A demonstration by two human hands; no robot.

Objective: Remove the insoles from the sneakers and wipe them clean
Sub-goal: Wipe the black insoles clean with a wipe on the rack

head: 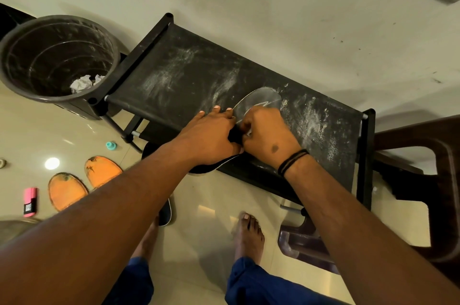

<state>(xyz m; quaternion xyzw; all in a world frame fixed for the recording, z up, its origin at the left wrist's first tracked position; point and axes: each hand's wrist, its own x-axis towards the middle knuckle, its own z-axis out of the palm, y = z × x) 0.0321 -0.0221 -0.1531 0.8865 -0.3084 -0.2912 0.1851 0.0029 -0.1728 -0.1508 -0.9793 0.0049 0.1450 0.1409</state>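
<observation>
A black sneaker [211,168] with a white sole edge lies on top of a dusty black rack [174,73]; only its heel shows below my wrists. My left hand [211,130] holds it down, fingers reaching over its far side. My right hand [266,135] pinches a grey insole [261,99] with a white mark, whose rounded end sticks out beyond my knuckles onto the rack. Two orange insoles [66,190] [102,170] lie on the floor at the left. A second black sneaker [165,212] is on the floor, mostly hidden by my left forearm.
A dark bin [25,85] holding crumpled paper [82,83] stands left of the rack. A pink object [29,201] and a teal cap [111,145] lie on the tiled floor. A brown plastic chair [410,180] stands at the right, and my bare feet [249,232] are below the rack.
</observation>
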